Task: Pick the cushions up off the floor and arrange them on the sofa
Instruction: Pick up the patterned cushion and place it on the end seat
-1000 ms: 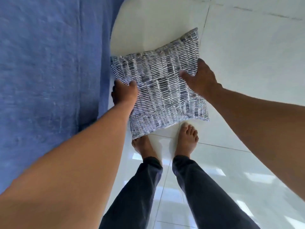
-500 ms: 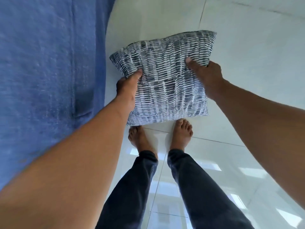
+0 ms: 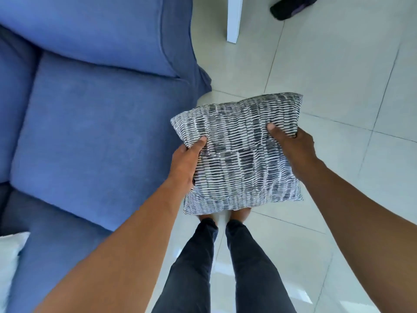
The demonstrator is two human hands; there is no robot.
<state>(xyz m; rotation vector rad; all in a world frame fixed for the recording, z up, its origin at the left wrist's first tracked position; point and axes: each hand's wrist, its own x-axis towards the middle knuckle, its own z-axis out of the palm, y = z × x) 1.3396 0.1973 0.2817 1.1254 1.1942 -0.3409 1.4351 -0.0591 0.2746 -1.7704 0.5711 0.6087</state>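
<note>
A square cushion [image 3: 239, 154] with a black-and-white dashed pattern hangs in the air above my feet, clear of the floor. My left hand [image 3: 185, 166] grips its left edge, thumb on top. My right hand [image 3: 293, 150] grips its right edge the same way. The blue sofa [image 3: 94, 132] fills the left of the view, its seat just left of the cushion. A white cushion [image 3: 9, 263] shows at the lower left edge, on the sofa.
Pale glossy floor tiles [image 3: 349, 86] spread to the right and ahead. A white furniture leg [image 3: 233, 19] stands at the top centre, with a dark object [image 3: 291, 7] on the floor beside it. My legs in dark trousers [image 3: 225, 267] stand below the cushion.
The cushion has risen higher in both hands, and my view has lifted, so the sofa seat and armrest now show on the left.
</note>
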